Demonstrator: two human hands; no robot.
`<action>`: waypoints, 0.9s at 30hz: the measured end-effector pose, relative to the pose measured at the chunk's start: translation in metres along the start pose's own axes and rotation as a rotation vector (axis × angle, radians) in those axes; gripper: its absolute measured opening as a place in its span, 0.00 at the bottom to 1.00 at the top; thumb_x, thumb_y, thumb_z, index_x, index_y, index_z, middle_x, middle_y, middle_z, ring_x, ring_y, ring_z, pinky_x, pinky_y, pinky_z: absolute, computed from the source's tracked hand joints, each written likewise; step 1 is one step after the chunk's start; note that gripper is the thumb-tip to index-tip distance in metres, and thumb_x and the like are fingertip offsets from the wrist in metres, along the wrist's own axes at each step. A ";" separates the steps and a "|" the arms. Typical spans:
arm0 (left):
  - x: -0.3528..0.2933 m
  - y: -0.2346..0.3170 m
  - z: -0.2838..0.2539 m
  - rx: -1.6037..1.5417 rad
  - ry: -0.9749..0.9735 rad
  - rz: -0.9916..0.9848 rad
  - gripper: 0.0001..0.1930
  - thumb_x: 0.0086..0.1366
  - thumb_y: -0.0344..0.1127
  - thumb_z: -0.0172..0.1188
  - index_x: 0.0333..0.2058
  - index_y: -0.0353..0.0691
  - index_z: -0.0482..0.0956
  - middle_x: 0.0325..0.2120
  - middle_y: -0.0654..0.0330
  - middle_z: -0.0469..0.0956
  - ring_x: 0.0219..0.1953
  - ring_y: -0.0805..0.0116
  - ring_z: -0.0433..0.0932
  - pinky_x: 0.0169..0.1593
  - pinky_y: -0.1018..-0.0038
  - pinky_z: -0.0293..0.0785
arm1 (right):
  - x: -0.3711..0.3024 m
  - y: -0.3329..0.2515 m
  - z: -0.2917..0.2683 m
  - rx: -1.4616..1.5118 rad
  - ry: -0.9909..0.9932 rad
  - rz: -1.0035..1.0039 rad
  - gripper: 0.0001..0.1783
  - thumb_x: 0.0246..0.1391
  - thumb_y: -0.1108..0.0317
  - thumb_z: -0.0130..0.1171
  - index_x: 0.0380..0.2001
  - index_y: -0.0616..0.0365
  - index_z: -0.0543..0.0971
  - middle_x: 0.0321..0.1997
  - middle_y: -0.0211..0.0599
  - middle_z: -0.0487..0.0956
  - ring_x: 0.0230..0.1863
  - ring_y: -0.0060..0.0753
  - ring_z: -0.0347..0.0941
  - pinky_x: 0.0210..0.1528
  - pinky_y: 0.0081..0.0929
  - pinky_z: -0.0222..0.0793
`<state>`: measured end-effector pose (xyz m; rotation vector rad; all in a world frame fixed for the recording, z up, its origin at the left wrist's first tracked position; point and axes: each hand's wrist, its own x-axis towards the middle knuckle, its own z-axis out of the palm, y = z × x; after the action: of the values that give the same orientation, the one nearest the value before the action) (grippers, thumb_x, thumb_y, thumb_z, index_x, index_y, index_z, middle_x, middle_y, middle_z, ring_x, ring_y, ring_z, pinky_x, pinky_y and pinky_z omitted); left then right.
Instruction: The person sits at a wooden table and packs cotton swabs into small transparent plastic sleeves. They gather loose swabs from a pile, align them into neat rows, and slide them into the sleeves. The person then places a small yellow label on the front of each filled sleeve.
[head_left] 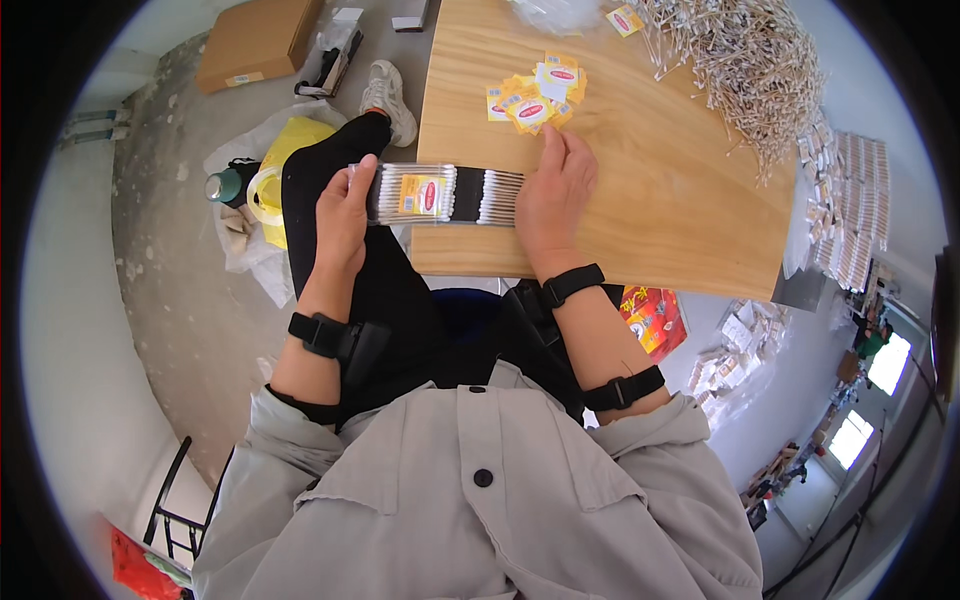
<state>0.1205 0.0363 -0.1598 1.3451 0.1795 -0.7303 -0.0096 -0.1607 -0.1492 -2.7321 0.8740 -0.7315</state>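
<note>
My left hand (344, 215) is closed round the left end of a clear flat case of cotton swabs (385, 195), thumb on top. Behind its clear face lies a yellow-and-white label card (425, 195). To the right comes a dark strip (467, 194), then another row of white-tipped swabs with brownish sticks (500, 197), whose right ends run up to my right hand. My right hand (556, 195) rests over the table, fingers stretched away from me, holding nothing I can see. Its fingertips reach the near edge of a loose pile of yellow label cards (530, 104). The right thumb is hidden.
A large heap of loose swabs (745, 65) covers the far right of the wooden table (660, 220). A clear plastic bag (560, 12) lies at the far edge. Stacked swab packs (855, 205) stand beyond the right edge. A cardboard box (255, 45) is on the floor, left.
</note>
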 end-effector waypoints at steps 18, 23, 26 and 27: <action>0.006 -0.025 0.004 -0.070 -0.015 0.055 0.14 0.68 0.43 0.62 0.34 0.35 0.81 0.26 0.69 0.78 0.29 0.84 0.72 0.34 0.84 0.68 | 0.004 -0.025 0.007 0.017 -0.003 -0.027 0.21 0.54 0.78 0.51 0.53 0.61 0.71 0.51 0.42 0.67 0.55 0.49 0.62 0.61 0.42 0.58; 0.007 -0.027 0.004 -0.052 -0.012 0.085 0.15 0.68 0.43 0.62 0.36 0.33 0.80 0.27 0.68 0.78 0.29 0.84 0.72 0.34 0.84 0.68 | 0.006 -0.033 0.011 0.026 0.017 -0.059 0.20 0.54 0.77 0.51 0.52 0.62 0.71 0.50 0.43 0.68 0.55 0.49 0.63 0.60 0.43 0.59; 0.006 -0.024 0.008 -0.043 0.017 0.082 0.15 0.68 0.42 0.62 0.36 0.32 0.80 0.27 0.68 0.77 0.29 0.84 0.72 0.35 0.84 0.68 | 0.007 -0.037 0.013 0.040 0.011 -0.051 0.19 0.54 0.77 0.51 0.51 0.63 0.71 0.49 0.43 0.68 0.55 0.49 0.63 0.60 0.44 0.59; 0.004 -0.023 0.009 -0.054 0.020 0.084 0.16 0.68 0.42 0.62 0.37 0.31 0.80 0.27 0.68 0.77 0.29 0.83 0.72 0.34 0.84 0.68 | 0.006 -0.039 0.013 0.047 0.008 -0.047 0.19 0.54 0.77 0.51 0.51 0.63 0.71 0.50 0.44 0.68 0.55 0.50 0.63 0.60 0.44 0.59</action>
<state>0.1079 0.0251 -0.1785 1.3015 0.1566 -0.6375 0.0205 -0.1320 -0.1463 -2.7186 0.7870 -0.7627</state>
